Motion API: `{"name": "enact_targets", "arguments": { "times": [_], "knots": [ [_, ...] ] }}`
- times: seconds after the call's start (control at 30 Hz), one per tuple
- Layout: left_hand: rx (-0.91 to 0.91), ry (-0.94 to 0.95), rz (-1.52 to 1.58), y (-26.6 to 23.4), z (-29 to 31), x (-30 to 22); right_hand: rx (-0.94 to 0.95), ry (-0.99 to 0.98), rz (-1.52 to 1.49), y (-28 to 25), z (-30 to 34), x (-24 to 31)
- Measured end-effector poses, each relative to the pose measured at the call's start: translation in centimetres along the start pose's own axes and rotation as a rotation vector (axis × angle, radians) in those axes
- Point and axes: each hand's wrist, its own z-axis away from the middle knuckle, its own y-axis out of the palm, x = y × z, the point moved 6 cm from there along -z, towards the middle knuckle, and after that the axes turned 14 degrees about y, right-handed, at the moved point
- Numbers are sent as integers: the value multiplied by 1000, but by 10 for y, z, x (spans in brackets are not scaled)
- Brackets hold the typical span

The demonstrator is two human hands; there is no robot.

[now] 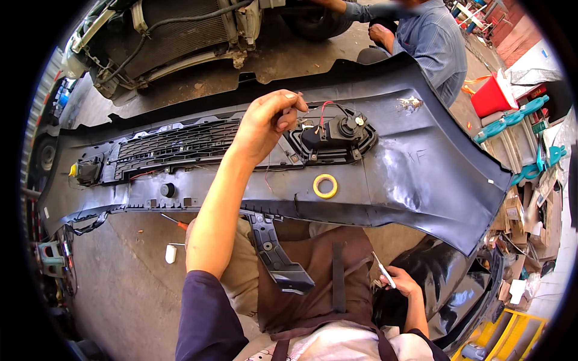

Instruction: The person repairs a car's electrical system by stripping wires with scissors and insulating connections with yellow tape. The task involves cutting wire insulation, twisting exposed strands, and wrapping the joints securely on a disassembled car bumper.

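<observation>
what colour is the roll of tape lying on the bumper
The roll of tape is yellow, shown best in the head view.

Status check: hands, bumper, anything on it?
Left hand raised over bumper, grip unclear. Right hand holding slim white tool. Bumper inner side up, yellow tape roll lying on it.

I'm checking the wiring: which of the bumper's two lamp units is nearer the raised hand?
The right lamp unit, with the red wire, is nearer the raised left hand; the left lamp unit bears a yellow piece.
</observation>
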Motion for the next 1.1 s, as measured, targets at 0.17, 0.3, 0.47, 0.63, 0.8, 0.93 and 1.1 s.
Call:
{"name": "enact_targets", "arguments": {
  "times": [0.17, 0.3, 0.47, 0.63, 0.8, 0.93, 1.1],
  "knots": [
    [-38, 21, 32, -3, -6, -2, -492, 46, 342, -53, -106, -85],
    [-76, 69, -22, -15, -3, -2, -684, 96, 232, -47, -146, -75],
    [-112, 84, -241, -14, -7, 3, -756, 72, 713, -28, -184, -52],
    [-93, -15, -479, -13, 2, 16, -599, 104, 729, 1, -157, 3],
    [-69, 1, -467, -8, -2, 24, -395, 52, 1322, 46, -66, 82],
    [13, -16, -455, -6, -7, 31, -282, -604, 836, 116, 48, 221],
    [99, -45, -283, -6, -7, 38, -412, -1109, 923, 177, 99, 315]
  ]
}}
